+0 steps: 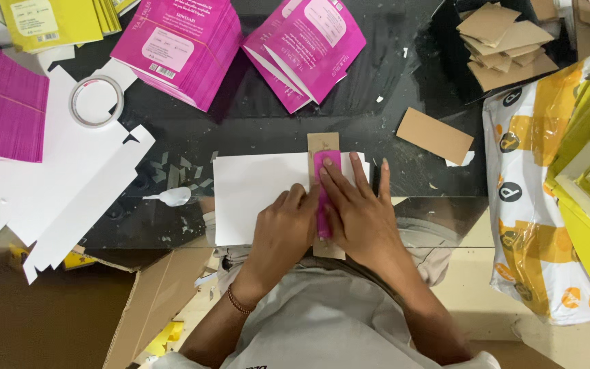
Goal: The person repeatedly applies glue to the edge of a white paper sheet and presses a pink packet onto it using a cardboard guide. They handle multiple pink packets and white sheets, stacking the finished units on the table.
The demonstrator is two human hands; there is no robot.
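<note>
A narrow magenta strip (325, 164) lies on a long brown cardboard strip (323, 141), which rests over a white sheet (257, 191) on the dark table. My left hand (283, 232) presses down with curled fingers on the near part of the strips. My right hand (356, 205) lies flat with fingers spread, pressing the magenta strip from the right. The strip's lower part is hidden under both hands.
Stacks of magenta flat cartons (179, 48) (305, 44) (5, 102) stand at the back and left, yellow ones (49, 20) at top left. A tape roll (95, 101), white card sheets (69, 184), brown cardboard pieces (435, 134) (503, 44), and a yellow-white plastic bag (534, 205) lie around.
</note>
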